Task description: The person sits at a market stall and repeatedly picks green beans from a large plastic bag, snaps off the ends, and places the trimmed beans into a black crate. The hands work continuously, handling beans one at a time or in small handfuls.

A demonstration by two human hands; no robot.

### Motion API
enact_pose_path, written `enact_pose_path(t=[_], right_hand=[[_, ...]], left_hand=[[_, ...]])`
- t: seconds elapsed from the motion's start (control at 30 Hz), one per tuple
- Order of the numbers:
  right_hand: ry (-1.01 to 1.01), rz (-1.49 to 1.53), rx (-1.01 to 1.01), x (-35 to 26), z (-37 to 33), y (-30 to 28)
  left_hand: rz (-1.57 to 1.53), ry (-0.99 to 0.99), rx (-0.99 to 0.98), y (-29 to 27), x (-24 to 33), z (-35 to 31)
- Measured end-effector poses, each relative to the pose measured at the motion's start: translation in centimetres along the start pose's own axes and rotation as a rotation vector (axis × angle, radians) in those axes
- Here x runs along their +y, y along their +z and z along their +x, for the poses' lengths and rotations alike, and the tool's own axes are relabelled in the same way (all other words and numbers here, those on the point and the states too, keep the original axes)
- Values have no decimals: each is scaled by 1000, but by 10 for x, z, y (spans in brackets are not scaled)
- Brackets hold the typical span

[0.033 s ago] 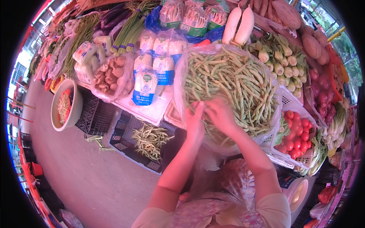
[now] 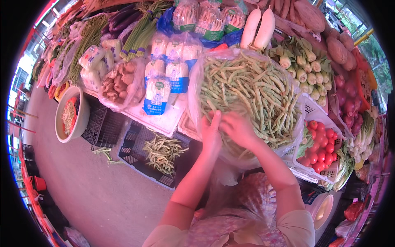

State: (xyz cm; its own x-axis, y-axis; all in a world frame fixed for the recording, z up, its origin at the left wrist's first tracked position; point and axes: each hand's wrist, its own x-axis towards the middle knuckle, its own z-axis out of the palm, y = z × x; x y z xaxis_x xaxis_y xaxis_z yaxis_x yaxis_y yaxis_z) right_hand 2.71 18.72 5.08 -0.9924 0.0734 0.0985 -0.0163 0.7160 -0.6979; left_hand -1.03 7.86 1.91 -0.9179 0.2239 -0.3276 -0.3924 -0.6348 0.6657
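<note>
Head view: left hand (image 2: 211, 131) and right hand (image 2: 239, 129) meet over green beans (image 2: 255, 88), fingers (image 2: 227, 123) curled; grip too blurred to tell.

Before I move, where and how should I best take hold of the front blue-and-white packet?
Probably grip the front packet across its middle, from the near side: its blue end faces you, unblocked, while other packets crowd behind.
</note>
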Motion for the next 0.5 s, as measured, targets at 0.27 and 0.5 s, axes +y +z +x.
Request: enact_pose_path(t=[0.27,0.5], right_hand=[[142,-208,178,38,76,3],[35,-243,303,60,87,29]], left_hand=[[-31,-107,37,-10,2,10],[-65,-134,-12,-11,1,17]])
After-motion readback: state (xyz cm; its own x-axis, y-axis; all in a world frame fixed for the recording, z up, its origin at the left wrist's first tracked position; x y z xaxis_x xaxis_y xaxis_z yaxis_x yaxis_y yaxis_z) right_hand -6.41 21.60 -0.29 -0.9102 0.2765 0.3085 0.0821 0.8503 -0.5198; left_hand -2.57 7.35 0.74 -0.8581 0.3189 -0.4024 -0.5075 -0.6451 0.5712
